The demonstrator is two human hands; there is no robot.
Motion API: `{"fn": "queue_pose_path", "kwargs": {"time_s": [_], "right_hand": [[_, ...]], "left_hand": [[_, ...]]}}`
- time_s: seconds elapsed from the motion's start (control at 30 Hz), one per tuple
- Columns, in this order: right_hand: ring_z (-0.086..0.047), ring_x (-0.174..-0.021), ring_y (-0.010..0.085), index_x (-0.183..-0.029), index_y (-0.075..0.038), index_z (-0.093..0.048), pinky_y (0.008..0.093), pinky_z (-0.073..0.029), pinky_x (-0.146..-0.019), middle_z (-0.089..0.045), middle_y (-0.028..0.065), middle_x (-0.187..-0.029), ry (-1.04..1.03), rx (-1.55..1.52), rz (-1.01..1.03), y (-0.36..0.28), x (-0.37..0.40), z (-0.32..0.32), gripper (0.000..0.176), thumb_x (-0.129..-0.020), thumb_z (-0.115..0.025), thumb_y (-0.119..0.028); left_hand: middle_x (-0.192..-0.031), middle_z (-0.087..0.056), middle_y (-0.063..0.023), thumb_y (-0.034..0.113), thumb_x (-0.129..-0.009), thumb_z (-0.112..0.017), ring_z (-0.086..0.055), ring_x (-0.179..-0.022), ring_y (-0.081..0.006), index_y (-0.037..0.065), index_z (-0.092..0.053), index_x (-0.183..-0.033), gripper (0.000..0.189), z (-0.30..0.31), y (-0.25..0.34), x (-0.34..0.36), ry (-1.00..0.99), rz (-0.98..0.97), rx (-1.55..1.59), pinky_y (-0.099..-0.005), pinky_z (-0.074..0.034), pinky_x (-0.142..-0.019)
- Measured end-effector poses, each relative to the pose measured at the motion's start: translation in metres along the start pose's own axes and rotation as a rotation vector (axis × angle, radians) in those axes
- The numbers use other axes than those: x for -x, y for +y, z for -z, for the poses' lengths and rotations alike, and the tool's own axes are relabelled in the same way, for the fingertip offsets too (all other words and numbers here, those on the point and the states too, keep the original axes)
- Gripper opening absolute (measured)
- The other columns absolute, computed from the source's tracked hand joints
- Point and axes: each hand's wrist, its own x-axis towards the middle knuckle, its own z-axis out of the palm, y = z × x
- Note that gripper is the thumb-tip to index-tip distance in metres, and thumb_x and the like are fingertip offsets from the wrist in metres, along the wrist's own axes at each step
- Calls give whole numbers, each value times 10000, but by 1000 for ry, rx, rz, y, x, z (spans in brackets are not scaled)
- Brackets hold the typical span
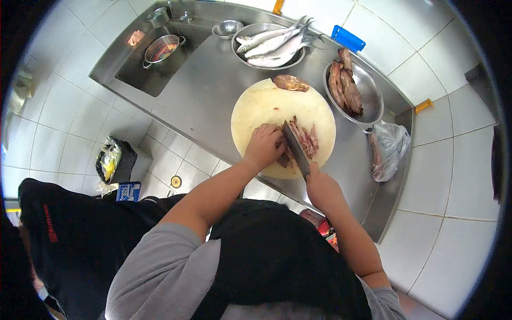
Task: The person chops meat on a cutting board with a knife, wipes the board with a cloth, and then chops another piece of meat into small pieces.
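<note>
On the round cream cutting board [253, 106], my right hand [323, 188] grips the handle of a broad cleaver [297, 148]. My left hand [264, 145] is curled over a piece of dark meat [286, 157], holding it against the board just left of the blade; the fingers partly hide it. Sliced meat strips [308, 140] lie in a loose pile to the right of the blade. A larger browned chunk of meat [290, 82] rests at the board's far edge.
Behind the board stand a bowl of whole fish [274, 48] and a small metal bowl [228, 28]. A bowl of dark meat strips [346, 88] and a plastic bag [392, 149] are at right. The sink [133, 74] holds a pot [161, 50]. A bin [120, 160] stands below.
</note>
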Motion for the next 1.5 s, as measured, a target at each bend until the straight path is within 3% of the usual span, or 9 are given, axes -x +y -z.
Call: {"fn": "queue_pose_path", "kwargs": {"time_s": [0.1,0.17,0.3,0.37,0.67,0.83,0.9,1.17,1.5], "right_hand": [[-651,-809,484,-1095,-19,-406,596,-490,-721,-666,278,-837,-10,-44,-3,-3,3,6,224,-1002,-487,-206],[-668,-832,476,-1131,5,-415,573,-519,-753,-676,282,-875,-65,8,-15,-7,3,13,201,-986,-371,-127],[-669,-842,478,-1120,5,-419,567,-520,-761,-675,289,-897,-53,-18,-22,-5,-8,4,197,-988,-369,-132],[-650,-819,491,-1137,-13,-409,592,-494,-730,-674,284,-869,41,-82,16,4,-23,-19,235,-1006,-463,-202],[-654,-803,481,-1136,-41,-441,587,-497,-713,-671,275,-854,-40,-60,-76,19,20,-12,237,-998,-491,-227],[-653,-785,472,-1145,-45,-435,588,-495,-708,-668,259,-821,83,-70,10,8,22,10,249,-988,-513,-222],[-652,-780,469,-1145,-38,-432,591,-493,-707,-666,257,-812,111,-95,26,3,17,9,249,-986,-514,-211],[-665,-873,483,-1083,-6,-427,577,-508,-771,-676,293,-903,18,-11,69,-21,-10,4,177,-981,-352,-130],[-669,-892,485,-1098,-4,-430,584,-508,-784,-681,300,-927,-15,-64,55,-23,-23,-5,190,-985,-360,-140]], "left_hand": [[-1083,-617,-89,170,-736,-737,-566,-1092,-293,65,-676,-998,289,1,1,1,7,2,5,-428,-458,-926],[-1094,-617,-87,170,-735,-737,-565,-1099,-293,66,-676,-999,289,1,1,-1,9,6,3,-428,-458,-929],[-1141,-616,-89,174,-739,-747,-559,-1129,-300,65,-677,-1014,303,2,1,0,-38,35,-17,-432,-449,-948],[-1157,-614,-90,176,-740,-750,-555,-1141,-301,64,-677,-1020,310,1,1,0,-60,34,-28,-435,-444,-955],[-1103,-602,-77,187,-788,-709,-552,-1095,-287,88,-665,-932,181,2,-1,0,-48,21,-13,-431,-436,-933],[-1010,-628,-115,107,-777,-705,-582,-1012,-338,49,-652,-943,184,12,-6,3,137,-29,149,-441,-477,-906],[-1032,-628,-131,113,-780,-720,-573,-1041,-347,36,-658,-979,221,16,-14,6,91,14,115,-441,-472,-940],[-1081,-610,-159,110,-775,-731,-572,-1041,-362,9,-639,-1001,264,13,-12,7,4,25,17,-440,-478,-953],[-1078,-597,-178,123,-757,-736,-568,-1059,-371,-2,-614,-1035,328,11,-12,11,-6,41,52,-448,-475,-962]]}}
